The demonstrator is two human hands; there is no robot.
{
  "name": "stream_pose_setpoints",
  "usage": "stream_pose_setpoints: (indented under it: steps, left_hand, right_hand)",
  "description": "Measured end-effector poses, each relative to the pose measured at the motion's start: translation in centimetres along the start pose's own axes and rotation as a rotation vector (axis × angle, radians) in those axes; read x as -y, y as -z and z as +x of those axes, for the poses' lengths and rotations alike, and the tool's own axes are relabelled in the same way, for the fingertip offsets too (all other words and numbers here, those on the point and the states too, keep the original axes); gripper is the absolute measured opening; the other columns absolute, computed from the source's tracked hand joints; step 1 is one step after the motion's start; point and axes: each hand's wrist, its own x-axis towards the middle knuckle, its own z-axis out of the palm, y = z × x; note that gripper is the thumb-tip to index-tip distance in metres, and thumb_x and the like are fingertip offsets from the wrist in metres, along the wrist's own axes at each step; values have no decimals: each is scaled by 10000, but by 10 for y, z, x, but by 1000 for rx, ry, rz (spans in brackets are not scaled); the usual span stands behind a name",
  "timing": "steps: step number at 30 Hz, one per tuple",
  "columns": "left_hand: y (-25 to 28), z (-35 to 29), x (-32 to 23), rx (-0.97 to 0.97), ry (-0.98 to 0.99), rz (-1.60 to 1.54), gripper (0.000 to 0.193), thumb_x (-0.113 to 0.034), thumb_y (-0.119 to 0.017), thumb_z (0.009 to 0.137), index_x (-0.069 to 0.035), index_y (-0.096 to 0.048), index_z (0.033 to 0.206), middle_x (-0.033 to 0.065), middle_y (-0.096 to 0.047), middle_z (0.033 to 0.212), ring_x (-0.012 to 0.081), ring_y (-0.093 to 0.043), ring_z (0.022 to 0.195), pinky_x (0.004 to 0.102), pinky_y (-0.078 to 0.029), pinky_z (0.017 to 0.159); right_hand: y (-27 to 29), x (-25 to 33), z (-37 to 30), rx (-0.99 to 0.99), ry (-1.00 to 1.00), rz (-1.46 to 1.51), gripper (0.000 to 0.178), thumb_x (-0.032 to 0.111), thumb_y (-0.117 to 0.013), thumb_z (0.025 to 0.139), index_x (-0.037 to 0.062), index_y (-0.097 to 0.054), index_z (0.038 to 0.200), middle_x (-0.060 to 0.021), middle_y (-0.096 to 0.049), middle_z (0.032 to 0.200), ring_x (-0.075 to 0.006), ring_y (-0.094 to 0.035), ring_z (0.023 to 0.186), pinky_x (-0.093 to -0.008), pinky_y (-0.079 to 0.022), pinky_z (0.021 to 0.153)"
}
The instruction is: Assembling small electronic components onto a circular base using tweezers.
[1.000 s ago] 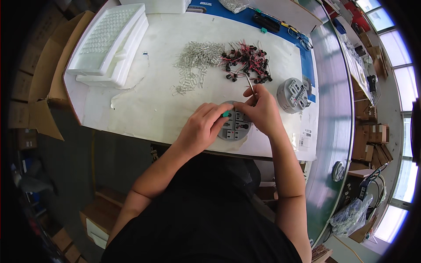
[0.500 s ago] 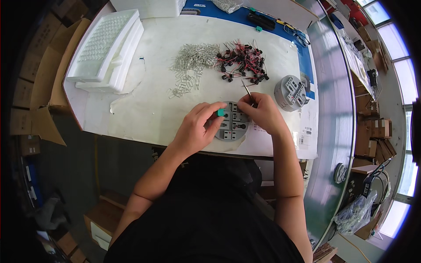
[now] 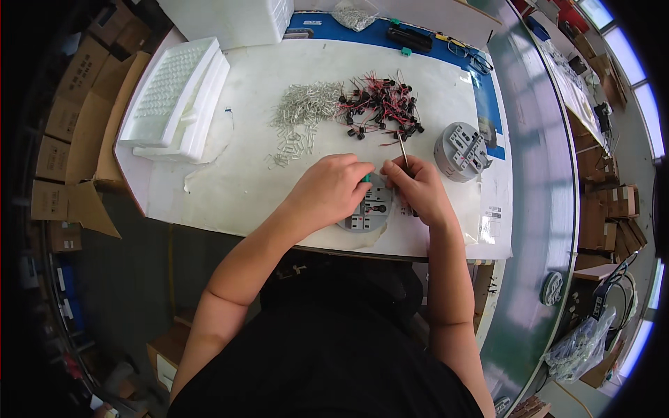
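On the near part of the table lies a round grey fixture plate [image 3: 363,221] with slots and small dark parts. My left hand [image 3: 329,187] is over its far left side, fingers closed on a small green block [image 3: 366,178], most of which they hide. Close beside it, at the plate's upper right, my right hand [image 3: 420,189] grips a thin pointed metal tool [image 3: 403,148]. The tool's bright tip points away from me and its dark end shows below the fingers. Thumb and index fingertip of that hand come together near the green block; anything between them is too small to make out.
Beyond the hands lie a heap of clear little tubes [image 3: 304,104] and a pile of black parts with red wires [image 3: 382,104]. A stack of grey round plates [image 3: 456,155] stands right. White foam trays [image 3: 174,97] sit left; a second green block [image 3: 406,51] is at the back.
My left hand has turned over the plate, now covering most of the green block. The thin tool has swung more upright in my right hand, and its dark end now shows. The whole view shifted slightly.
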Motion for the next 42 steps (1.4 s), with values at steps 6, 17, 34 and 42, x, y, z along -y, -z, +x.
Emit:
stream_pose_setpoints:
  steps: [6,17,34,42]
  left_hand:
    - [3,21,-1,294,13,234,383,-298,-796,898,-32,-734,1167,135,-659,909,345,-662,900,451,-549,829]
    - [-3,0,-55,295,53,570,911,-650,-887,688,-64,-626,1335,136,-611,1148,301,-649,989,442,-551,846]
    - [9,-78,15,-24,52,-145,1194,-248,-1004,633,-38,-393,1637,188,-503,1553,368,-542,1315,461,-405,1177]
    - [-3,-78,19,-113,130,-261,1140,-324,-995,652,-33,-440,1605,137,-685,1270,344,-600,1213,473,-449,1096]
  right_hand:
    - [2,3,-1,8,9,56,387,370,-623,1102,0,-721,1042,4,-657,802,-48,-488,542,-230,-379,493]
    - [11,-1,-14,-139,135,360,498,411,-440,1170,-5,-713,1156,-2,-644,815,-65,-511,613,-236,-397,531]
    - [-23,58,-54,110,333,-926,352,272,-613,1058,18,-641,816,-235,-708,803,-454,-674,779,-550,-522,690]
    - [-40,53,-56,149,248,-1064,343,309,-628,1045,44,-679,834,-208,-671,678,-458,-654,647,-558,-520,617]
